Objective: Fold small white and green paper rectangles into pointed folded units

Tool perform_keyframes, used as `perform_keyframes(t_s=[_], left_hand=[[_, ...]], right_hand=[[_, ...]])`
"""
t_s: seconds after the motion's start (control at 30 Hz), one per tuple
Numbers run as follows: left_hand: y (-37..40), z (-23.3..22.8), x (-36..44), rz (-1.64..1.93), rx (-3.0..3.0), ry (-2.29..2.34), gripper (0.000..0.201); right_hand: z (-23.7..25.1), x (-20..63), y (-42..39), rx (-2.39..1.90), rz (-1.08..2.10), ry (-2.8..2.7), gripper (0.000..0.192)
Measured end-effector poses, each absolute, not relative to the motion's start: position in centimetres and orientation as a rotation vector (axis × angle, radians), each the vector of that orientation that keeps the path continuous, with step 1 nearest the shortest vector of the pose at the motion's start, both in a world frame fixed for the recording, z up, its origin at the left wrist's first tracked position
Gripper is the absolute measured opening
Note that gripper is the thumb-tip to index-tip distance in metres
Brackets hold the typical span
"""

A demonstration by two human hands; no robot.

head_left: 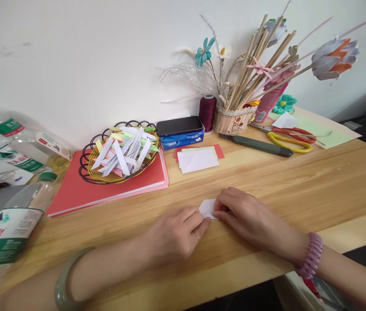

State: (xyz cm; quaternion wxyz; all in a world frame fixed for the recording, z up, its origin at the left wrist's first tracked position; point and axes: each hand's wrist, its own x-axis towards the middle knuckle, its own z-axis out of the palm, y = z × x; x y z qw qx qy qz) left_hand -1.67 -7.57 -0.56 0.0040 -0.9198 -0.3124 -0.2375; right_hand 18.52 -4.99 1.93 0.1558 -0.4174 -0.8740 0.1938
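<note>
A small piece of white paper (pixel 207 206) lies on the wooden table between my hands, with a slanted folded corner at its upper left. My left hand (pixel 179 231) is closed with its fingertips pinching the paper's lower left edge. On the other side, my right hand (pixel 246 216) has its fingers curled over the paper's right part, thumb and index together at its edge. The paper's right end is hidden under that hand. Just beyond it lies a small stack of cut paper rectangles (pixel 198 160), white on top with green and red beneath.
A wicker basket (pixel 84 170) of folded paper strips sits on red paper sheets (pixel 63 196). A phone (pixel 179 125) rests on a blue tissue pack (pixel 183 140). Beyond are a thread spool (pixel 208 113), a stick-filled holder (pixel 231 121), scissors (pixel 295 136) and pliers (pixel 263 146). Plastic bottles (pixel 8 233) stand left.
</note>
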Motion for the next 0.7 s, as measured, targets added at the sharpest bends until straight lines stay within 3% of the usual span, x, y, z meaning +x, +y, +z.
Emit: perform_keyframes(t_s=[0.53,0.7], left_hand=[[-7.5,0.2,-1.9,-0.84,-3.082,-1.163,0.021],[-7.0,1.3,-2.1,-0.662,-3.242,-1.45,0.012]], right_hand=[[1.4,18.8,-5.2,-1.124,0.472,-2.492,0.013],[1.8,19.1,-5.9,-1.02,0.351,-2.53,0.012]])
